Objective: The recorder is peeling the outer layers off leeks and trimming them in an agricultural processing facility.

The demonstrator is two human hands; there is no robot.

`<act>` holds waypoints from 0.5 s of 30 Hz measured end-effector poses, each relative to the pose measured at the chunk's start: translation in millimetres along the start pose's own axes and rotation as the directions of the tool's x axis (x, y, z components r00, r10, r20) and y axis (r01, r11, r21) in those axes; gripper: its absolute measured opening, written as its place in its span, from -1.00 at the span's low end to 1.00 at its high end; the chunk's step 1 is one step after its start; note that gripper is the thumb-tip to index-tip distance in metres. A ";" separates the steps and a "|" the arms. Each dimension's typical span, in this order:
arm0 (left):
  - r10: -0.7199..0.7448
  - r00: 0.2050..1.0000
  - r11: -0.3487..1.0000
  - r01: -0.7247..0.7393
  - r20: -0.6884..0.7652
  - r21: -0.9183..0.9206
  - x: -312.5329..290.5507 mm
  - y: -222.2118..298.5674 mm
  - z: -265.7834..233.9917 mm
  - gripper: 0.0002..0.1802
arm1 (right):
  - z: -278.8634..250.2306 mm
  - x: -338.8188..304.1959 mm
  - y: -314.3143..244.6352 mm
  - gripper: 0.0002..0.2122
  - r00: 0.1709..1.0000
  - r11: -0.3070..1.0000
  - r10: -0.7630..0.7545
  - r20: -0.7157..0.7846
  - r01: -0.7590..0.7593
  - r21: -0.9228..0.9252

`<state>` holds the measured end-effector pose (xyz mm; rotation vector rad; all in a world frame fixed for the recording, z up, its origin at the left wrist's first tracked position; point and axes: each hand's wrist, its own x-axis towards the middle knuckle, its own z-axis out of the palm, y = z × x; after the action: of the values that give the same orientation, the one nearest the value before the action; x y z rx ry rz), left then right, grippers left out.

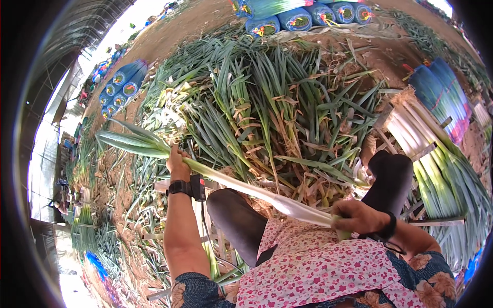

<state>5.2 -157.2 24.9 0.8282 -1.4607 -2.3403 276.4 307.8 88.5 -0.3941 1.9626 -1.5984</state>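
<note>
Leek (257,192) slants above a person's flowered apron (318,264), the left hand (178,163) closed around its green end, the right hand (354,216) clasping the white end. Loose green leaves (257,87) spread beyond the knees; pale stalks (408,131) fill a wooden rack (425,152) at right, and blue-wrapped bundles (295,20) lie behind.

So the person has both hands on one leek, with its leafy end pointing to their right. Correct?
Not quite: the leafy end points to the person's left, out past the left hand; the head view shows it. The rest stands: both hands are on one leek, the right hand near its pale end.
</note>
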 end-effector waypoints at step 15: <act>0.386 0.920 0.916 -0.390 -0.059 -0.092 -69.5 44.6 38.6 -0.76 | -38.1 46.7 5.3 -0.48 0.930 0.849 -0.227 -0.289 0.043 -0.527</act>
<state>34.9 -114.8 100.0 0.4970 -1.3323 -2.0654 217.3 313.2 76.7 -0.4969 2.6976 -1.2600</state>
